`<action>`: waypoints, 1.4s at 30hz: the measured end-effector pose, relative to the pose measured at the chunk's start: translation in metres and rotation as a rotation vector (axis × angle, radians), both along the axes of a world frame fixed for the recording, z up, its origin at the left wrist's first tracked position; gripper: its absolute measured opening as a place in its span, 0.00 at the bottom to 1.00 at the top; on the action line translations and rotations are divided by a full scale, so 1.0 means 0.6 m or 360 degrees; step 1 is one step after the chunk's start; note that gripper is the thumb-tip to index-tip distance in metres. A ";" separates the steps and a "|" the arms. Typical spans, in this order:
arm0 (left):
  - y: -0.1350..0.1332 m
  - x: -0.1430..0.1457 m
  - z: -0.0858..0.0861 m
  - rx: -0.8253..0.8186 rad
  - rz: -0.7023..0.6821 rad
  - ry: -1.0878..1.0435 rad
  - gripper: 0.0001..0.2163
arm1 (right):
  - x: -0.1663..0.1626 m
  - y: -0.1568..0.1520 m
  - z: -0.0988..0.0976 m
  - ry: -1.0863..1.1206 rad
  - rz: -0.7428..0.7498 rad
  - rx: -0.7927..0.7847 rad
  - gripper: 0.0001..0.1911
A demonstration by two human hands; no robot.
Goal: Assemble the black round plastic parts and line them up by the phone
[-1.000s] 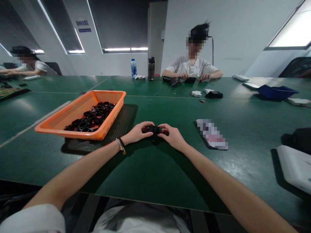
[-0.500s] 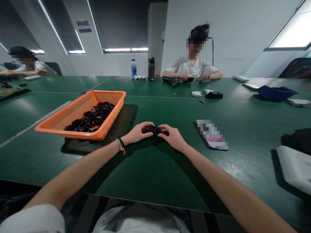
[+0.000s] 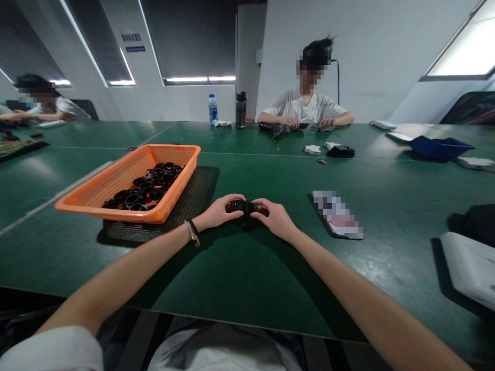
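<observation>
Between my two hands, just above the green table (image 3: 240, 268), is a small black part (image 3: 244, 207) whose exact kind I cannot make out. My left hand (image 3: 218, 212) grips its left side, thumb in front and fingers behind. On the opposite side my right hand (image 3: 276, 219) pinches it the same way. The fingers hide much of the part. To the left stands an orange plastic basket (image 3: 170, 206) holding several black ring-shaped parts (image 3: 133, 200).
A phone (image 3: 337, 214) lies right of my hands, and a white box-like object (image 3: 469, 265) sits at the right edge. Across the table a person (image 3: 307, 105) works near a power drill (image 3: 275, 129), a dark bottle (image 3: 240, 110) and a water bottle (image 3: 213, 109). A blue tray (image 3: 441, 148) rests far right.
</observation>
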State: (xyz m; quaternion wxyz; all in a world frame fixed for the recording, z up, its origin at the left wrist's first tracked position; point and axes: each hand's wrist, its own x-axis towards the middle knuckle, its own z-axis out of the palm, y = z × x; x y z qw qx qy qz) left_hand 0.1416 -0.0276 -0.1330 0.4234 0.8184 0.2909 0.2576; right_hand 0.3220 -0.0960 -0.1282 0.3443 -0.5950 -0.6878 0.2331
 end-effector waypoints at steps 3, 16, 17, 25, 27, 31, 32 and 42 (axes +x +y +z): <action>-0.001 0.000 0.001 -0.0006 -0.0010 -0.0001 0.18 | 0.001 0.001 -0.001 -0.0006 0.0010 0.0031 0.11; 0.000 -0.001 0.000 0.0038 0.0002 0.0004 0.18 | 0.003 0.004 -0.007 -0.0034 0.0009 0.0047 0.11; 0.000 -0.001 0.000 0.0032 0.0001 0.0003 0.18 | 0.003 0.004 -0.007 -0.0037 0.0012 0.0055 0.11; -0.001 0.001 0.002 -0.0048 -0.0013 -0.0033 0.17 | 0.004 0.001 -0.007 -0.0022 0.0056 0.0141 0.12; 0.000 0.000 0.002 -0.0048 -0.0012 -0.0041 0.17 | 0.004 0.000 -0.008 0.0022 0.0076 0.0160 0.14; 0.001 0.000 0.000 -0.0035 -0.0004 -0.0040 0.17 | 0.004 0.001 -0.009 0.0069 0.0067 0.0148 0.14; 0.001 0.000 0.000 -0.0035 -0.0004 -0.0036 0.17 | 0.004 0.001 -0.009 0.0066 0.0061 0.0138 0.14; -0.001 0.000 0.003 -0.0018 -0.0008 -0.0028 0.17 | 0.003 0.005 -0.012 0.0068 0.0028 0.0093 0.13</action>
